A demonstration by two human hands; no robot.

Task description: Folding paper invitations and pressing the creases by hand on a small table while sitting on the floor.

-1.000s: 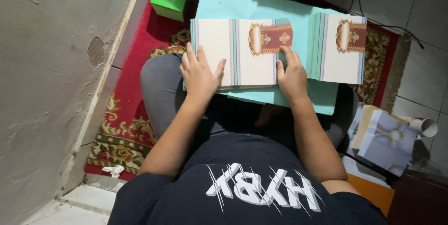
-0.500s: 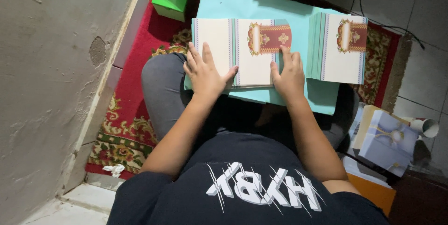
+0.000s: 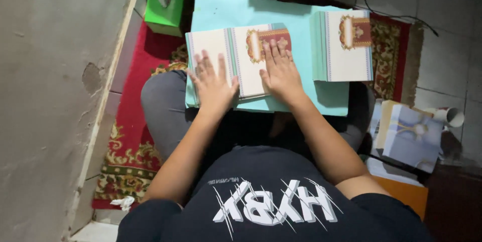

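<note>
Head view: both hands lie open and flat on the open card [image 3: 236, 58], its long axis running left to right on the turquoise board [image 3: 301, 16]. The left hand [image 3: 215, 84] presses its left panel, the right hand [image 3: 281, 74] its right, beside the card stack [image 3: 344, 51].

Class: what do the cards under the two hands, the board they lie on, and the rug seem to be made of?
Cards: thin printed card or paper, matt; flat sheets with crisp edges, stacked.
Board: probably a pale blue sheet of stiff paper or plastic; smooth and even, so the look leaves it open.
Rug: woven textile, soft patterned pile.
</note>
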